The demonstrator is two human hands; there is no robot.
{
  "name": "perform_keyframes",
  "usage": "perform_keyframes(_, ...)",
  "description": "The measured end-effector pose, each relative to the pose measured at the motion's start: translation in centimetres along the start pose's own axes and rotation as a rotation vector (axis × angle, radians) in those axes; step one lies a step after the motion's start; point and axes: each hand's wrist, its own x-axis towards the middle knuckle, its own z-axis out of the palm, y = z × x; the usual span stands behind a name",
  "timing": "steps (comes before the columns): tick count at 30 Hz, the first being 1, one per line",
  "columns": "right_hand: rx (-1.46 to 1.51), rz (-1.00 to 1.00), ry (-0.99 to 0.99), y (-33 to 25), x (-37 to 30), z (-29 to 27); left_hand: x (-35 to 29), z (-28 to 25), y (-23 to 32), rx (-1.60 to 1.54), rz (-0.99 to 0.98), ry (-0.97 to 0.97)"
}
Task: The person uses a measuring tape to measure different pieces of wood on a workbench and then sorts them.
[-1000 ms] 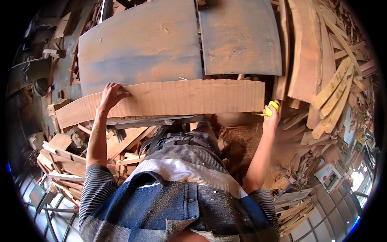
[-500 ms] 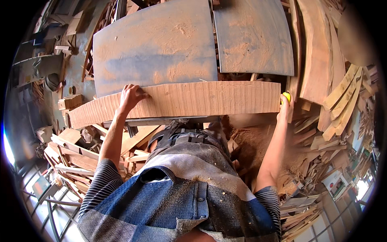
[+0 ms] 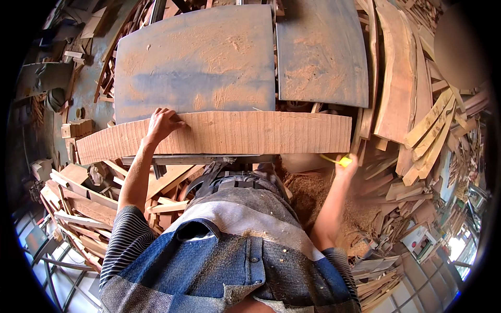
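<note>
Dusty saw table (image 3: pixel 198 68), left hand (image 3: pixel 162 124) flat on plank (image 3: pixel 245 133), right hand (image 3: pixel 347 166) dropped, fingers gripping yellow tool (image 3: pixel 343 161)

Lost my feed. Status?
Left hand flat on long plank. Right hand grips yellow tool. Offcuts piled right.

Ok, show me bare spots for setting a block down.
The big grey table beyond the board is bare but sawdusty, left hand at its near edge. The second table to its right too. Offcut piles crowd the right, where the right hand holds a yellow thing.
</note>
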Motion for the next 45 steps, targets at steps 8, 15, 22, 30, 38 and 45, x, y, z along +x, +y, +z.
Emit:
perform_keyframes(8, -0.033, 0.527, -0.606, 9.5, -10.3, -0.8, -0.2, 0.3, -0.3, 0.0, -0.03, -0.021)
perform_keyframes(15, -0.056, 0.507, -0.68, 10.6, -11.0, 0.7, 0.6, -1.1, 1.8, -0.008, -0.044, -0.046)
perform_keyframes(22, 0.03, 0.352, -0.497, 7.3, -7.1, 1.5, 3.5, 1.7, 5.5, 0.02, 0.041, -0.013)
perform_keyframes(30, 0.014, 0.276, -0.387, 3.0, -3.8, 1.7, 4.3, 2.7, 11.1, 0.048, 0.126, -0.153)
perform_keyframes(38, -0.09, 0.352, -0.359, 3.0, -5.4, 2.1, -2.7, 1.6, 10.6, 0.293, 0.265, -0.28)
perform_keyframes(45, -0.175, 0.346, -0.391, 3.8, -5.2, 2.7, -2.2, 2.6, 9.5, 0.255, 0.269, -0.165)
